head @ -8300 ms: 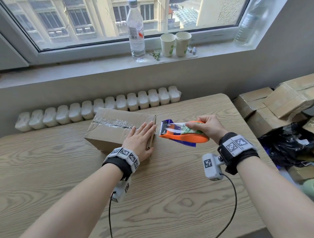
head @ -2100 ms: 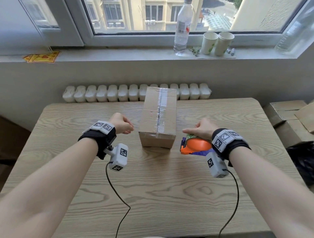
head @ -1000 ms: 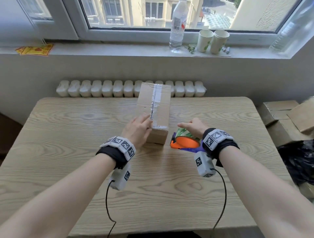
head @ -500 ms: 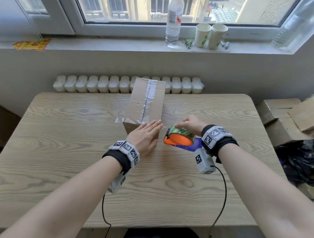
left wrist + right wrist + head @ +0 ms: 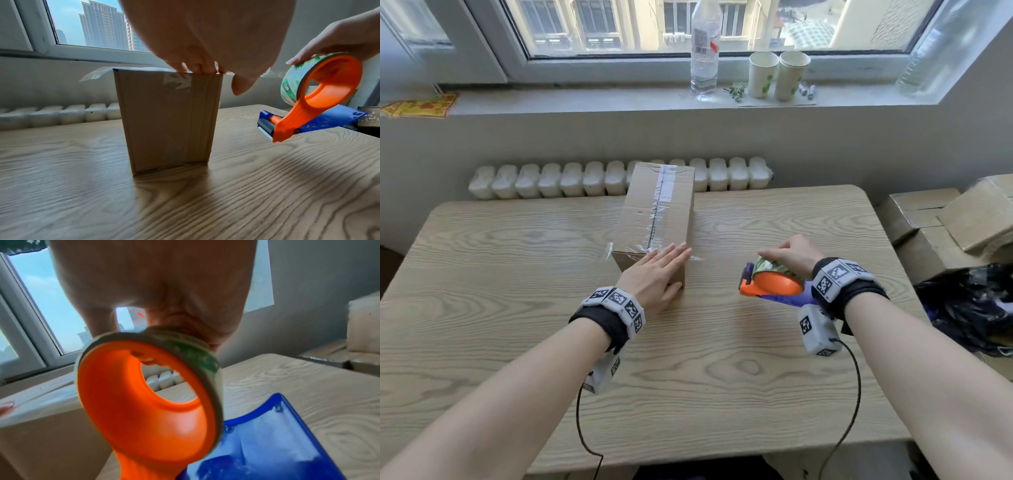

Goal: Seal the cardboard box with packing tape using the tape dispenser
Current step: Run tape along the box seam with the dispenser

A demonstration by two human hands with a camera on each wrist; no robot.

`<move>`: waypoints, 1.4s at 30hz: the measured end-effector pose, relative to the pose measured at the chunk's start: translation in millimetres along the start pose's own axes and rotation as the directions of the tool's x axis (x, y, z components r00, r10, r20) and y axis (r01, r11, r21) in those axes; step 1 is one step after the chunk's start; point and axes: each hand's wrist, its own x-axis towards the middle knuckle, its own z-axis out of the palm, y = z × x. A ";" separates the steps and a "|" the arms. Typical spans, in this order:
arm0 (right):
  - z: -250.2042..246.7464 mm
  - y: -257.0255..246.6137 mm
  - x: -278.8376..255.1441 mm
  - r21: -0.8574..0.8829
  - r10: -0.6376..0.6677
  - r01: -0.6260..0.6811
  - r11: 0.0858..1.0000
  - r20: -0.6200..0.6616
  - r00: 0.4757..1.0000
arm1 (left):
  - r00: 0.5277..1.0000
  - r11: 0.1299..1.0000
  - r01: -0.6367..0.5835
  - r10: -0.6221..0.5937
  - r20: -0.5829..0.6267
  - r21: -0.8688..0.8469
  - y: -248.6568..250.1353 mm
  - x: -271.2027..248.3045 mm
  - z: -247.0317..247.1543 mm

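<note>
A long cardboard box point(image 5: 657, 212) lies lengthwise on the wooden table point(image 5: 482, 274), with clear tape along its top seam. A second strip of tape crosses its near end, and loose ends stick out at both sides. My left hand point(image 5: 654, 274) lies flat with straight fingers on the near top edge of the box point(image 5: 168, 123), pressing that strip. To the right of the box, my right hand point(image 5: 787, 253) holds the orange and blue tape dispenser point(image 5: 770, 286) by its green-printed roll, a little above the table. The dispenser point(image 5: 320, 97) is apart from the box, and the same dispenser point(image 5: 148, 402) fills the right wrist view.
A white radiator point(image 5: 585, 178) runs behind the table's far edge. On the windowsill stand a water bottle point(image 5: 703, 51) and two paper cups point(image 5: 777, 75). Stacked cardboard boxes point(image 5: 955, 219) and a black bag point(image 5: 969, 305) sit off the table's right side.
Since half a second ago, my right hand has pulled the dispenser rightward, away from the box. My left hand stays flat on the box's near end.
</note>
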 end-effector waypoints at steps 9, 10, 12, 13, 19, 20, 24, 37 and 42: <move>-2.9 -3.4 -10.0 0.056 0.003 -0.001 0.998 -0.041 0.999 | 0.999 1.000 -0.005 0.005 0.041 -0.002 -0.5 -2.5 -4.1; -3.6 -3.6 -9.0 0.109 -0.004 0.009 0.994 -0.043 0.999 | 0.999 1.000 -0.001 0.001 0.043 0.004 0.6 -1.8 -4.7; -5.8 -5.2 -9.6 0.235 -0.038 0.051 0.971 -0.056 0.998 | 0.999 0.999 0.007 -0.009 0.039 0.034 4.1 0.1 -5.4; -7.4 -7.1 -11.3 0.289 -0.062 0.077 0.954 -0.059 0.996 | 0.999 0.999 0.011 -0.013 0.034 0.051 5.9 1.2 -5.6; -5.0 -18.0 -19.5 0.365 -0.136 0.136 0.921 -0.025 0.990 | 0.998 0.985 -0.024 0.015 0.056 0.171 11.3 2.5 -2.3; -4.7 -18.4 -19.8 0.384 -0.146 0.143 0.912 -0.022 0.989 | 0.998 0.987 -0.022 0.011 0.067 0.159 10.5 2.0 -1.5; -10.5 -15.8 -24.5 0.442 -0.135 0.117 0.889 0.009 0.991 | 0.997 0.998 -0.013 0.009 0.082 0.055 5.2 3.5 -5.1; -12.0 -12.8 -41.1 0.399 -0.087 0.107 0.911 -0.067 0.994 | 0.994 0.996 -0.066 0.061 0.095 0.054 -3.3 6.3 -3.1; -6.2 -23.5 -42.6 0.550 -0.144 0.145 0.823 -0.045 0.989 | 0.995 0.997 -0.075 0.074 0.061 0.024 -4.5 5.7 -2.1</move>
